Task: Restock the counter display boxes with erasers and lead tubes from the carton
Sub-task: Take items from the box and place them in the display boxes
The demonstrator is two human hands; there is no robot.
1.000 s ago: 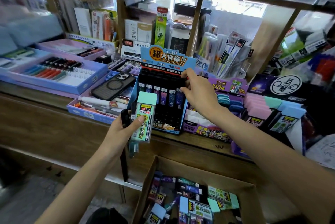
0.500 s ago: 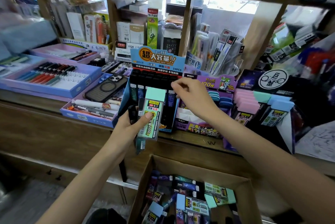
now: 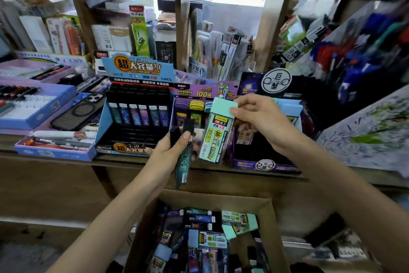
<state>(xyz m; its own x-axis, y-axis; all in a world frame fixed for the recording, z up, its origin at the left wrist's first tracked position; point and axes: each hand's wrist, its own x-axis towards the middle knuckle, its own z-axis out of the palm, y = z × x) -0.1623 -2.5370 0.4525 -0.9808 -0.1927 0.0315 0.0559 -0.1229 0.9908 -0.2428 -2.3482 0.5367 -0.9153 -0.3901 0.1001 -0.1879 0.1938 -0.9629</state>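
Lead tubes (image 3: 184, 163) sit gripped in the left hand (image 3: 168, 151), over the surface's near edge. Just right, the right hand (image 3: 259, 118) pinches the mint pack (image 3: 215, 137) by its cap. Best keep it upright and slide it squarely into the pastel display box (image 3: 265, 164).

Single head-worn wide-angle camera, facing forward and down. Counter (image 3: 55, 175) near at 12 o'clock; carton (image 3: 221, 203) at 6 o'clock.

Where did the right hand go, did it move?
Yes. The right hand moved right, off the blue display box, and now pinches the green case.
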